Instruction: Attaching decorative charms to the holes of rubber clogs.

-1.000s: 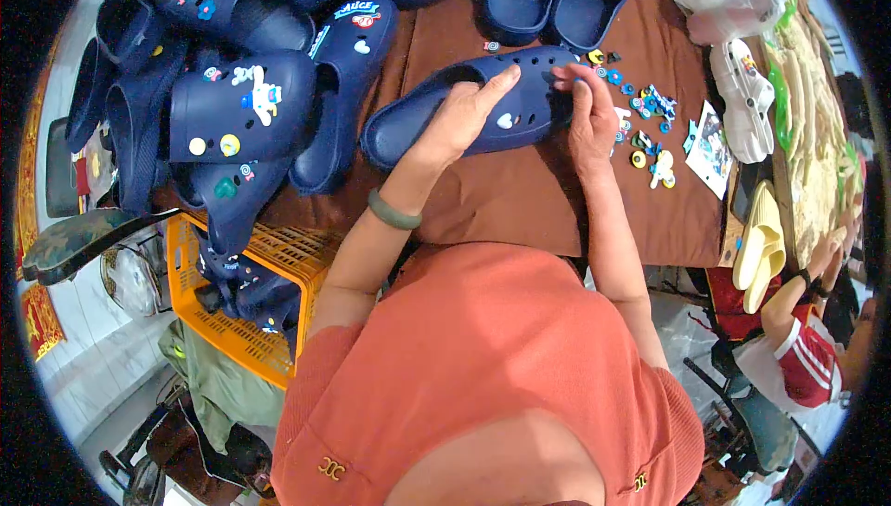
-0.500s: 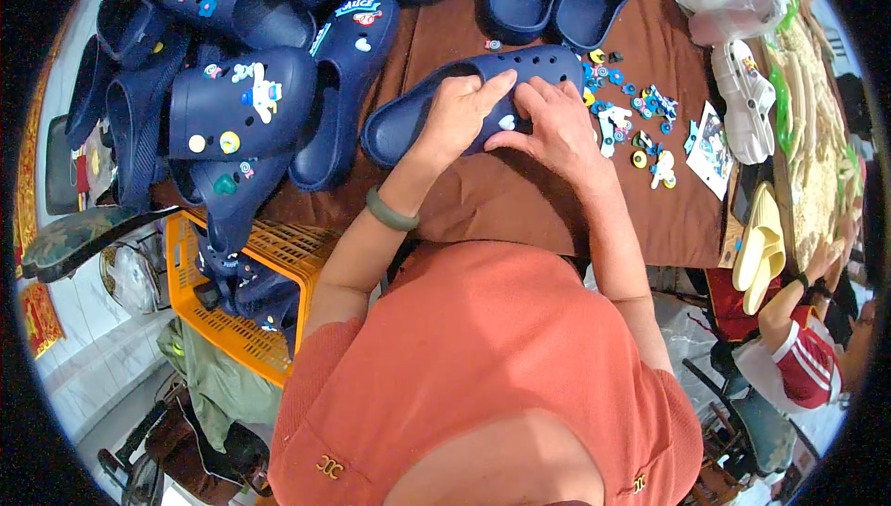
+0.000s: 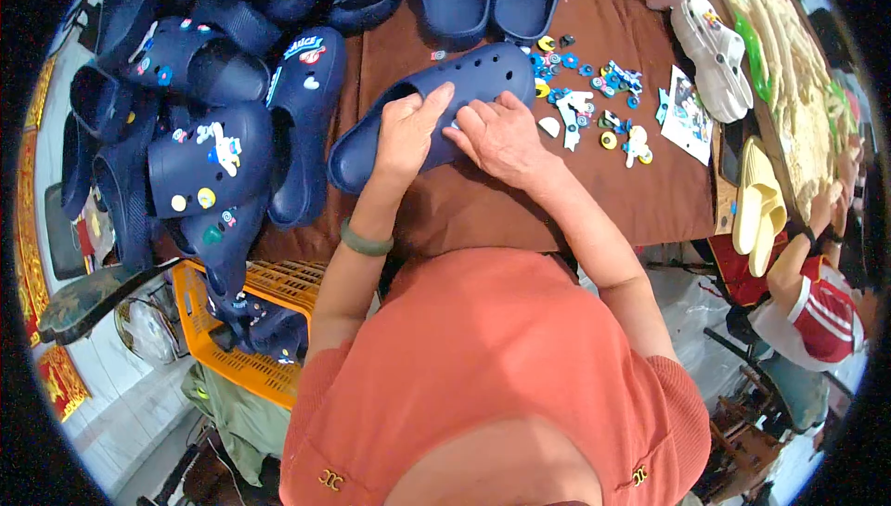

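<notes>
A navy clog lies on the brown cloth in front of me, its rounded, holed toe pointing to the upper right. My left hand grips it near its foot opening, fingers partly hidden by the shoe. Curled over the upper, my right hand presses the clog with bent fingers and thumb. Beside that thumb shows a sliver of a white heart charm, mostly covered. Right of the toe lie several small loose charms in blue, white and yellow, with a white piece close to my right hand.
Piled navy clogs, some with charms, fill the left and back. A yellow crate holding more stands below the table's left side. Rightward are a picture card, a white clog, pale yellow slippers and another person's arm.
The whole view has shifted, so the table's things sit farther left. My right hand has drawn closer to my left, and its fingers now cover most of the heart charm.
</notes>
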Available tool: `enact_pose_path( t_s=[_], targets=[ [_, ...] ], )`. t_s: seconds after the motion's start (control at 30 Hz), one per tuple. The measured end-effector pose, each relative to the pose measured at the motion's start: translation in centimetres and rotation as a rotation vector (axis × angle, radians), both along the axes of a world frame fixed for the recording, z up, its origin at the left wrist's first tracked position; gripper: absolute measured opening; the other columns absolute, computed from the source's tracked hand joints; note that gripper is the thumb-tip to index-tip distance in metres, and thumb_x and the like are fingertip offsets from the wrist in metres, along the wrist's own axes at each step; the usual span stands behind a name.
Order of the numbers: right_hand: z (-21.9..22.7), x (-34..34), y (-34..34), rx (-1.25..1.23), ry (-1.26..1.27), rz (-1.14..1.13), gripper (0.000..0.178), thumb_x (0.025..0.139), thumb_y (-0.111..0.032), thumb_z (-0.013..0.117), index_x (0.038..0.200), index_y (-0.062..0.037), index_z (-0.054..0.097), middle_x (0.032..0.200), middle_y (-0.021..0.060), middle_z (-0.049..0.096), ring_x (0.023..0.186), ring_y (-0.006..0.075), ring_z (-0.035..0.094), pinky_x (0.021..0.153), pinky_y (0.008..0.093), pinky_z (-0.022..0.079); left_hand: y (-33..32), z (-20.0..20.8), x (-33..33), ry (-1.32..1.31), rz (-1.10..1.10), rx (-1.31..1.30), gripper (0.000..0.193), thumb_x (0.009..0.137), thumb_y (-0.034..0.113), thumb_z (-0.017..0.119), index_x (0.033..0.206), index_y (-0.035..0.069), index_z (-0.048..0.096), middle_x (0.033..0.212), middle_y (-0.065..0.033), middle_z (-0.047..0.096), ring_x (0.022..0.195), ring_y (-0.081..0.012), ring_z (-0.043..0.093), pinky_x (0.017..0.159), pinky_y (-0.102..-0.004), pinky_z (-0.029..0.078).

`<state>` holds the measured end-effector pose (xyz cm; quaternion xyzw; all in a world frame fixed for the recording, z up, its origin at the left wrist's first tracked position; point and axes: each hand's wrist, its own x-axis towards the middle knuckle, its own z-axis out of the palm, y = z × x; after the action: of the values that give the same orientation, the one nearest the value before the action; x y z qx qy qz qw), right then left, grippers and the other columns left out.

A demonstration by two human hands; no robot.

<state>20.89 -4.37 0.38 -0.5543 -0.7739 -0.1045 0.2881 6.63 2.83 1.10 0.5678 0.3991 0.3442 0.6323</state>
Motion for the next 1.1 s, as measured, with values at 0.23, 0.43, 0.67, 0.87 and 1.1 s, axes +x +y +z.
enact_pose_path(
  t_s=[0.23, 0.43, 0.67, 0.87, 1.1],
  targets=[
    [-0.7, 1.2, 0.1, -0.103, 0.602, -0.068, 0.024, 0.092, -0.023, 0.055, 0.074, -0.0068, 0.05, 0.065, 0.0145, 0.055, 0.063, 0.0352, 0.053, 0.061, 0.0446, 0.04, -0.4, 0.9, 0.2, -0.049, -0.066, -0.195, 0.024, 0.091, 0.023, 0.061, 0.088, 0.0, 0.066, 0.079, -0.0009, 0.064, 0.067, -0.0077, 0.058, 0.062, -0.0215, 0.047],
    [0.8, 8.1, -0.7, -0.234, 0.698, -0.346, 0.028, 0.09, -0.03, 0.058, 0.091, -0.0016, 0.06, 0.08, 0.0198, 0.065, 0.074, 0.0365, 0.063, 0.065, 0.0427, 0.048, 0.0, 1.1, 0.1, -0.091, -0.184, -0.252, 0.024, 0.085, 0.014, 0.059, 0.103, -0.001, 0.062, 0.096, -0.0071, 0.066, 0.085, -0.0147, 0.064, 0.079, -0.0287, 0.05],
    [-0.2, 12.4, -1.9, 0.089, 0.259, -0.406, 0.029, 0.077, -0.023, 0.071, 0.094, -0.001, 0.061, 0.091, 0.0156, 0.062, 0.086, 0.0334, 0.06, 0.072, 0.0407, 0.047, -0.6, 2.8, -1.0, -0.013, -0.357, -0.314, 0.035, 0.082, 0.018, 0.062, 0.112, 0.0, 0.059, 0.1, -0.0059, 0.065, 0.087, -0.0148, 0.063, 0.08, -0.0293, 0.05],
    [2.0, 12.8, -4.5, -0.585, 0.345, -0.491, 0.037, 0.071, -0.017, 0.075, 0.101, -0.0063, 0.057, 0.101, 0.014, 0.057, 0.094, 0.0344, 0.058, 0.079, 0.0428, 0.045, -1.8, -0.3, -3.5, 0.079, -0.446, -0.245, 0.038, 0.082, 0.019, 0.06, 0.115, 0.0, 0.058, 0.108, -0.0061, 0.064, 0.099, -0.0166, 0.059, 0.091, -0.0308, 0.044],
    [0.7, 13.0, -4.0, -0.633, 0.369, -0.495, 0.034, 0.072, -0.014, 0.072, 0.101, -0.0053, 0.058, 0.104, 0.0164, 0.058, 0.098, 0.0367, 0.057, 0.081, 0.0442, 0.046, -0.9, -2.6, -4.8, -0.002, -0.548, -0.033, 0.04, 0.083, 0.015, 0.058, 0.119, -0.002, 0.056, 0.115, -0.0072, 0.062, 0.107, -0.0171, 0.056, 0.098, -0.0308, 0.04]
  ],
)
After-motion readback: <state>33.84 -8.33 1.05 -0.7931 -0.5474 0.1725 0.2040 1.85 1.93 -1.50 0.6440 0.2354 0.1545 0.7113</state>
